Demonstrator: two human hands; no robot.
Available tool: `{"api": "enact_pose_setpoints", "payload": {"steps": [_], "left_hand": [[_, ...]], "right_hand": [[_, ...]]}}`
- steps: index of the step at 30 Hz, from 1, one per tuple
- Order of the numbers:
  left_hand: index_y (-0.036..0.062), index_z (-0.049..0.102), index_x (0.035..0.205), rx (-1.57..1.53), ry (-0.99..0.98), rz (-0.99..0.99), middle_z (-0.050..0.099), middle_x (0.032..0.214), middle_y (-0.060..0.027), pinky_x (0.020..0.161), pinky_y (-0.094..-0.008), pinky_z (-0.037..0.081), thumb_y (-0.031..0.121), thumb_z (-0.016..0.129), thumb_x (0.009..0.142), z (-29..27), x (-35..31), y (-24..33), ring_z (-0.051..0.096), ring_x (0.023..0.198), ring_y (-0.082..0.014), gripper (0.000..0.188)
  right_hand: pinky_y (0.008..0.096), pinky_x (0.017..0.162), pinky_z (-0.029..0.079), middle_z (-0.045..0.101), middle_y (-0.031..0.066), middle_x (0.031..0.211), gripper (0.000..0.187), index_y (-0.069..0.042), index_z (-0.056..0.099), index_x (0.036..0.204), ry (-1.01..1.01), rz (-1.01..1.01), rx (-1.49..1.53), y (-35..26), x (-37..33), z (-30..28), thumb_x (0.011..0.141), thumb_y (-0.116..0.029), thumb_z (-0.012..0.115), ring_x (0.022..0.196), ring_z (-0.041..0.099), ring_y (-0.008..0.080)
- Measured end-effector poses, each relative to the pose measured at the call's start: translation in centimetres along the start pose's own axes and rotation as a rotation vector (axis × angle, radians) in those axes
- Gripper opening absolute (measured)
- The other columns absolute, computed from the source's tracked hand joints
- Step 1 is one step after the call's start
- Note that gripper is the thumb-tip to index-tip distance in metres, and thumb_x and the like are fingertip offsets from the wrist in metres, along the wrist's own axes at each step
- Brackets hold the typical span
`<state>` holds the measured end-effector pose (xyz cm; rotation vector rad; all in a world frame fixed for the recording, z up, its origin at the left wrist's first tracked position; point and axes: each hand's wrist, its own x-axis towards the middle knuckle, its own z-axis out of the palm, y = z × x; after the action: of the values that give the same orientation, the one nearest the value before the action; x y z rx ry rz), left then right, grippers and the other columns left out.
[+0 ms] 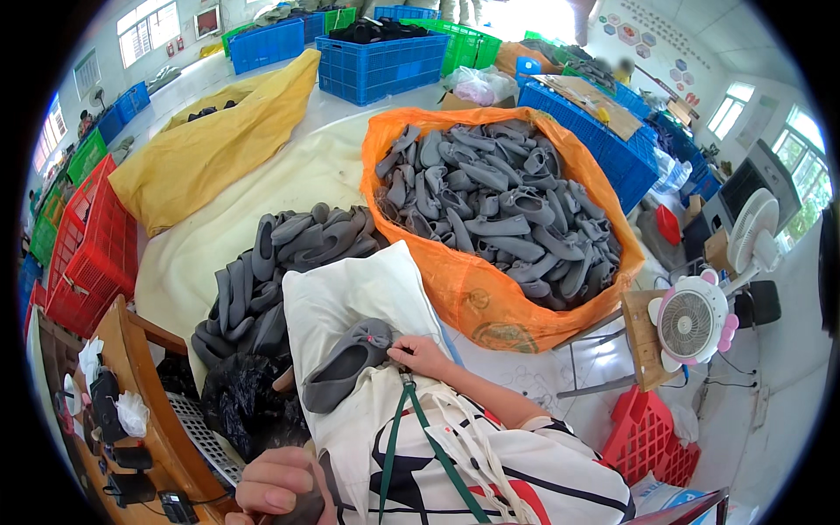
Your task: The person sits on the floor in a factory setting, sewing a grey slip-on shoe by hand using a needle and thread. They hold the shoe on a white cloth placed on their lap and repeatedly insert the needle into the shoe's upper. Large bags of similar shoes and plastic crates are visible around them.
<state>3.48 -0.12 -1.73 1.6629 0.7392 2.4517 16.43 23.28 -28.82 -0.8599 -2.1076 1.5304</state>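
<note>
A grey slip-on shoe (348, 363) with a bow and a small pink-red spot at its toe lies on a white cushion (350, 289) over my lap. My right hand (422, 357) is closed in a pinch right beside the bow; whatever its fingertips hold is too small to make out. At the lower edge, my left hand (278, 486) curls around a dark greyish thing, mostly cut off by the picture's rim. Green straps (391, 442) with a metal clip hang below my right hand. Many more grey shoes (297, 241) are heaped just beyond the cushion.
An orange sack (490, 306) full of grey shoes stands ahead. A black plastic bag (254, 407) and a wooden desk (162, 420) are at left. Right stand a pink-and-white fan (687, 322) and a red crate (643, 433). Blue crates (381, 70) and a yellow sack (219, 144) lie farther back.
</note>
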Motion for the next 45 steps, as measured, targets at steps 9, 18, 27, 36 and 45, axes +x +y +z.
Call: {"api": "enact_pose_setpoints", "payload": {"steps": [9, 18, 27, 36, 45], "left_hand": [[0.0071, 0.042, 0.125, 0.175, -0.016, 0.069, 0.052, 0.116, -0.0145, 0.096, -0.0458, 0.050, -0.006, 0.071, 0.078, -0.3, -0.2, -0.1, 0.056, 0.109, -0.0317, 0.057], [0.0069, 0.039, 0.129, 0.314, -0.104, 0.000, 0.053, 0.115, -0.0146, 0.096, -0.0435, 0.051, -0.002, 0.071, 0.079, -1.4, -0.5, 0.4, 0.058, 0.111, -0.0318, 0.060], [0.0008, 0.049, 0.125, -0.147, 0.058, -0.471, 0.061, 0.106, -0.0151, 0.086, -0.0368, 0.056, 0.018, 0.053, 0.098, -5.7, -3.5, 1.0, 0.064, 0.101, -0.0284, 0.032], [0.0001, 0.045, 0.133, -0.292, 0.104, -0.506, 0.058, 0.121, -0.0142, 0.095, -0.0313, 0.049, 0.020, 0.042, 0.102, -4.6, -4.2, 0.9, 0.059, 0.112, -0.0222, 0.037], [-0.0009, 0.038, 0.142, -1.146, 0.205, -0.817, 0.053, 0.136, -0.0132, 0.109, -0.0273, 0.037, 0.022, 0.030, 0.105, -7.8, -4.1, 2.6, 0.049, 0.129, -0.0184, 0.044]], "right_hand": [[0.0257, 0.062, 0.046, 0.064, 0.0017, 0.074, 0.021, -0.001, 0.068, 0.090, -0.019, 0.021, -0.025, 0.5, 0.2, 0.1, 0.091, -0.022, 0.067, 0.067, 0.055, 0.0080], [0.0287, 0.061, 0.045, 0.064, 0.0049, 0.071, 0.024, -0.002, 0.067, 0.087, 0.008, 0.010, -0.013, 0.4, 0.0, -0.1, 0.091, -0.026, 0.065, 0.064, 0.056, 0.0116], [0.0264, 0.057, 0.045, 0.062, 0.0018, 0.067, 0.022, -0.002, 0.065, 0.085, 0.007, 0.005, -0.009, -0.1, -0.1, -0.2, 0.092, -0.023, 0.065, 0.061, 0.055, 0.0079], [0.0260, 0.058, 0.046, 0.062, 0.0015, 0.067, 0.023, -0.002, 0.066, 0.085, 0.018, -0.038, -0.044, 0.3, -0.1, -0.2, 0.092, -0.024, 0.065, 0.061, 0.055, 0.0076], [0.0260, 0.058, 0.045, 0.062, 0.0013, 0.067, 0.023, -0.002, 0.065, 0.085, -0.002, -0.031, -0.036, 0.1, -0.2, -0.3, 0.093, -0.024, 0.064, 0.061, 0.054, 0.0074]]}}
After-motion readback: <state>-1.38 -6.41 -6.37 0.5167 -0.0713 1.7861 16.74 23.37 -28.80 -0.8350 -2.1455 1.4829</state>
